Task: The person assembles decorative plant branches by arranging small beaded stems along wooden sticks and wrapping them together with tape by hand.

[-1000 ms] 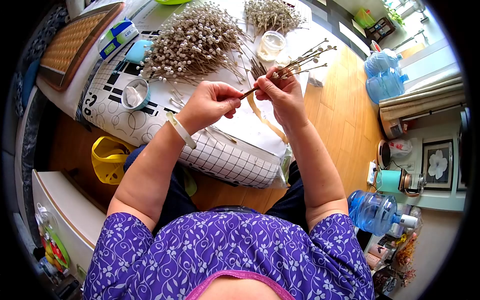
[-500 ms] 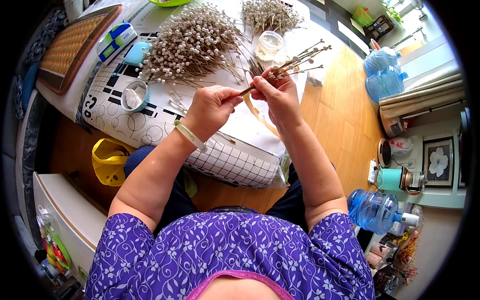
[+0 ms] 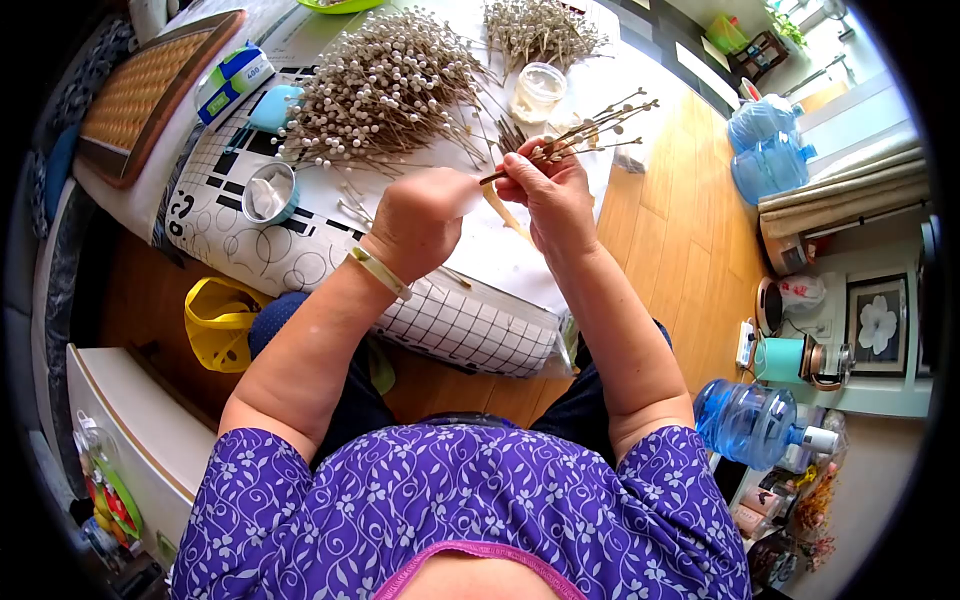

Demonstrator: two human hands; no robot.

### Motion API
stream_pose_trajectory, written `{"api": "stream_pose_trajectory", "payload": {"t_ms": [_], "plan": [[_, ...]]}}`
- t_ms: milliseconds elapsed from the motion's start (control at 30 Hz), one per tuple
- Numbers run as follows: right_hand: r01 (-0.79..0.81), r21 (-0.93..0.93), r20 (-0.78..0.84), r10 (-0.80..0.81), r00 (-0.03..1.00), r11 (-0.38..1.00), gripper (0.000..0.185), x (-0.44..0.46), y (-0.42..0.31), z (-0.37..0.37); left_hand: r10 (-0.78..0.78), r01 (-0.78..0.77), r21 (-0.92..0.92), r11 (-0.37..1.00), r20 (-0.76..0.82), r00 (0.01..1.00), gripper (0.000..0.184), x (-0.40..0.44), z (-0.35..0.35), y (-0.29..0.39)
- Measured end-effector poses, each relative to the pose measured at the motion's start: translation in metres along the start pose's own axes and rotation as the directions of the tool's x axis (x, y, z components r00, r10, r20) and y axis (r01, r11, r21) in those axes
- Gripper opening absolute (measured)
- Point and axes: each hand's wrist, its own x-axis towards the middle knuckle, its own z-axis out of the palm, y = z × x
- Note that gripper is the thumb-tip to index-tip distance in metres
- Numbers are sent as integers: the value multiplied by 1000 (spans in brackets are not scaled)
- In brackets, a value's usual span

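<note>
In the head view my right hand [image 3: 555, 195] is closed around a small bundle of thin brown budded stems [image 3: 600, 130], which fan out to the upper right. The bundle's lower end points toward my left hand [image 3: 425, 215], which is curled like a fist, its fingertips smeared by motion. Whatever it grips there is hidden. A tan paper-like strip [image 3: 508, 215] hangs below the bundle, between the hands. Beyond them lie a large heap of white-budded stems [image 3: 385, 85], some dark sticks [image 3: 511, 133] and an open jar of white stuff [image 3: 538, 92].
The table [image 3: 300, 235] also bears a second stem pile [image 3: 540, 32], a small tin [image 3: 270, 193] with white contents, a light-blue object [image 3: 275, 108] and a blue-green packet [image 3: 235, 82]. A yellow bag [image 3: 217, 335] is below the edge. Water bottles [image 3: 745, 422] stand at right.
My left hand has turned at the wrist and moved slightly off the bundle's lower end. My right hand still holds the stems, nearly in the same place.
</note>
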Motion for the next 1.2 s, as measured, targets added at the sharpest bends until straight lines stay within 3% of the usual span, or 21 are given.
{"api": "stream_pose_trajectory", "payload": {"t_ms": [333,533,733,833,867,900,967,1000,1200], "plan": [[48,-28,1,-48,999,998,16,2,1,4,-121,122,61,991,-14,993,5,2,3,0],[2,22,-4,-2,1000,1000,17,1,-1,7,-9,10,40,999,-22,1000,15,4,-5,-5],[27,-170,192,6,981,985,30,1,-9,-6,-89,90,21,996,-47,995,5,5,-8,-5],[79,-163,289,-28,957,983,35,4,0,-11,-114,114,19,993,-34,993,1,4,-8,-5],[10,-154,267,32,963,988,35,0,-3,-7,-113,114,19,993,-34,993,1,4,-7,-5],[9,-154,267,32,963,988,35,1,-3,-5,-112,113,7,994,-44,993,2,4,-6,-6],[-107,-252,297,182,938,962,29,2,-1,-3,-112,112,-6,994,-53,992,2,3,-5,-6],[-91,-254,261,159,952,963,21,3,3,-2,-119,118,-24,993,-57,991,3,3,-4,-6],[-73,-199,215,116,970,977,14,2,7,3,-212,202,-131,971,-70,975,7,4,-7,-6]]}}
